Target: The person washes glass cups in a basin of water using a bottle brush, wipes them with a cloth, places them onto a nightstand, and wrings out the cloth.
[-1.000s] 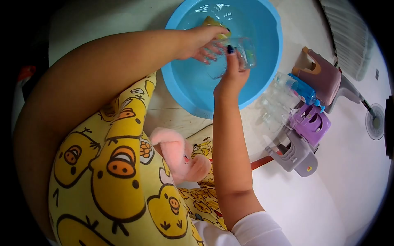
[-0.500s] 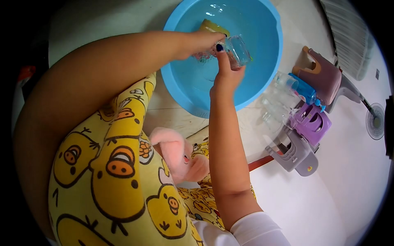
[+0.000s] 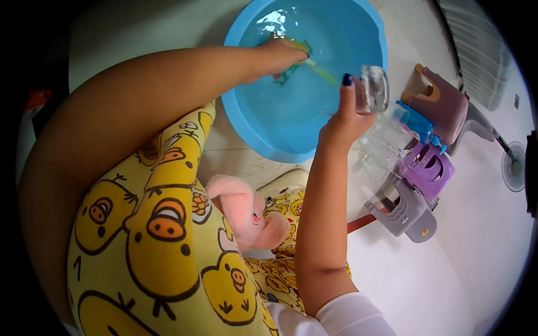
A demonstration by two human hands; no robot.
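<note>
My right hand (image 3: 350,115) grips a clear glass jar (image 3: 372,89) above the right rim of the blue basin (image 3: 252,126). Its thumb, with a dark blue nail, presses along the jar's near side, while the other fingers are mostly behind the glass. My left hand (image 3: 280,59) is low inside the basin, its fingers closed around a thin yellow-green brush-like thing (image 3: 326,74) that points toward the jar. Just what that thing is stays blurred. Beyond this hand is a yellow patch (image 3: 302,46). Water glints at the basin's far side.
Several clear glasses (image 3: 381,143) stand on the floor right of the basin. Near them are a blue bottle (image 3: 416,121), a purple stool (image 3: 428,171), a grey stool (image 3: 400,210) and a pinkish-brown stool (image 3: 443,106). A pink plush slipper (image 3: 241,204) is close to the basin's near edge.
My right hand has moved right with the jar, away from my left hand, to the basin's rim. Between them the yellow-green brush-like thing now shows in my left hand.
</note>
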